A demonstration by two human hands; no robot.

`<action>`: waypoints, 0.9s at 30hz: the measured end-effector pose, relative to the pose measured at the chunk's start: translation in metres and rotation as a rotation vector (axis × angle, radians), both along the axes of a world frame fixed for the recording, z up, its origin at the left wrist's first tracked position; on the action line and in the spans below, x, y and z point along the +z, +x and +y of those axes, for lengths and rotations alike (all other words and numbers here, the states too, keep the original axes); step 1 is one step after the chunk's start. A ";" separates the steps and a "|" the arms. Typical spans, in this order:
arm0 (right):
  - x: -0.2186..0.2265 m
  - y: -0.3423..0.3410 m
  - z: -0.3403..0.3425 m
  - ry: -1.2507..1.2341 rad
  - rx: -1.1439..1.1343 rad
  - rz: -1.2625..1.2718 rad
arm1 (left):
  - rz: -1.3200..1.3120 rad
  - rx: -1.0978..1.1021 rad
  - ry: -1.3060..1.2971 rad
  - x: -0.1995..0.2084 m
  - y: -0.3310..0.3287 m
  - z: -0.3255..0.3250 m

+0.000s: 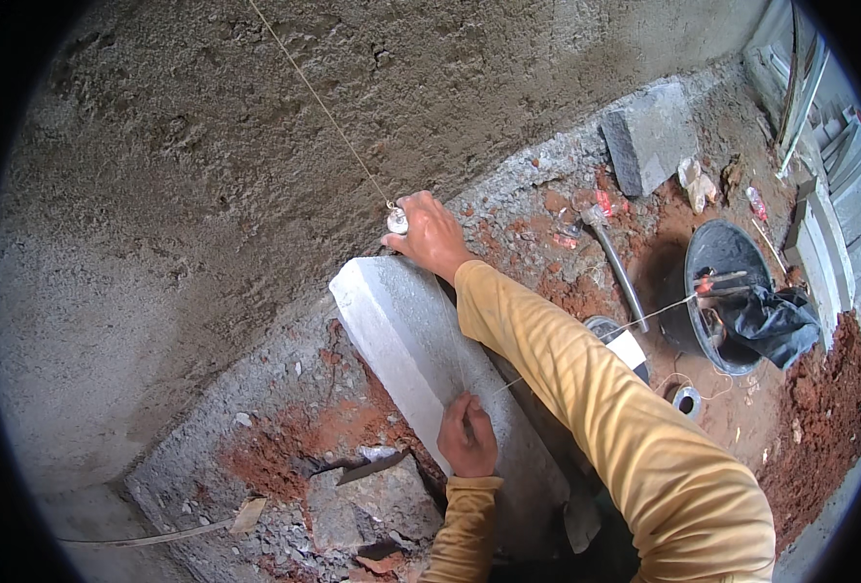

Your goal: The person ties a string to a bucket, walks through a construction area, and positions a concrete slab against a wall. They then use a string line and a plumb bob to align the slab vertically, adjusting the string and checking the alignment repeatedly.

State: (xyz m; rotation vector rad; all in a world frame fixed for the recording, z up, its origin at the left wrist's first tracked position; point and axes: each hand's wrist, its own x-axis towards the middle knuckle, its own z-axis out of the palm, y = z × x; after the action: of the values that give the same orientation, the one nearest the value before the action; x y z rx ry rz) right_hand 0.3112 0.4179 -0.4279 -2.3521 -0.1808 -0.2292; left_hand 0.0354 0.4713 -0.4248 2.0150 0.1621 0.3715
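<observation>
My right hand (433, 233) is closed round a small, round, pale plumb bob (397, 222), close to the rough wall and just above the upper end of a long grey concrete block (421, 321). From the bob a taut string (328, 112) climbs up and left across the wall. Lower down, my left hand (468, 437) is over the block with its fingers pinched on a thin cord (508, 385). That cord passes under my right forearm and comes out toward the black bucket.
To the right are a hammer (615, 267) and a black bucket (678, 301) holding tools and a dark bag. A string spool (685, 399) lies below. Another concrete block (649, 141) stands by the wall. Broken rock (367, 505) and red soil (819, 418) cover parts of the ground.
</observation>
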 end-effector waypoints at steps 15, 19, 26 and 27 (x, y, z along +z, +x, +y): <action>0.000 0.000 -0.002 0.017 0.007 0.017 | -0.020 0.023 0.031 0.003 0.001 -0.002; -0.002 0.000 -0.002 -0.002 0.013 0.040 | -0.045 0.018 0.031 0.002 0.002 -0.001; 0.000 0.000 -0.001 -0.003 0.007 0.056 | -0.057 0.008 0.066 0.001 0.002 -0.001; 0.001 0.000 -0.001 0.003 0.000 0.050 | -0.033 0.011 0.039 0.000 0.001 -0.001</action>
State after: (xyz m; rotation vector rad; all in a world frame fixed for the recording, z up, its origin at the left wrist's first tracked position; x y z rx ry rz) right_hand 0.3111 0.4167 -0.4271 -2.3525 -0.1556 -0.1706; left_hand 0.0366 0.4707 -0.4247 2.0459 0.1470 0.4174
